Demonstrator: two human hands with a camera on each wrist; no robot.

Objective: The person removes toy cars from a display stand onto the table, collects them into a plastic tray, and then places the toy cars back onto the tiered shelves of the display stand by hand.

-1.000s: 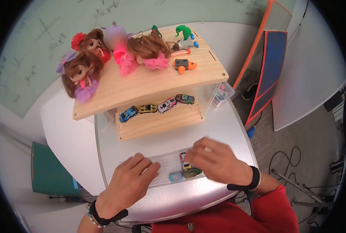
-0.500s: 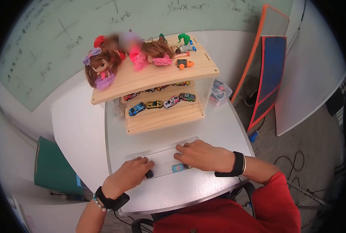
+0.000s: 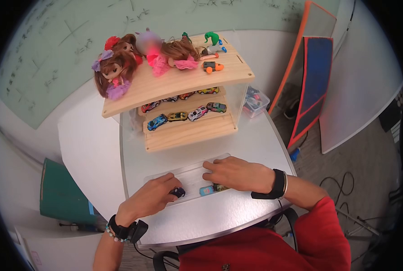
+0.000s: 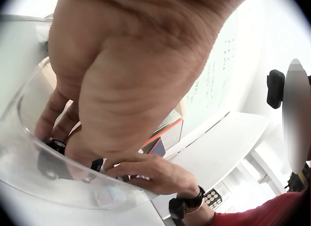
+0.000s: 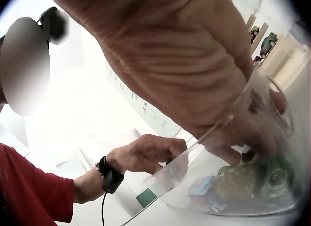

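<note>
Right, both hands are in the clear tray [image 3: 193, 170] at the near edge of the worktop [image 3: 255, 144]. Left hand [image 3: 149, 197] sits at the tray's left end, fingers curled down onto a dark car [image 3: 178, 192]; the left wrist view shows fingertips on either side of it, so that grip looks clamped on the car, pinch style. Right hand [image 3: 235, 174] lies over the tray's right half, palm down, fingers bent in towards the blue car [image 3: 206, 190] and green car [image 3: 220, 187] just by its near side. The right wrist view is through curved plastic and blurred, so I cannot tell whether that grip is closed on anything or just resting. Likely it steadies the tray, since it spans the wall.

Tray is low and open-topped, which probably keeps the loose cars from rolling off the worktop.

Farther back, near the worktop's far edge, a stepped wooden rack [image 3: 190, 131] has more cars parked in rows, nose to tail so they sit on each step. Its top board [image 3: 183, 86] holds dolls [image 3: 115, 72] lying flat, plus a small orange toy [image 3: 212, 67].
</note>
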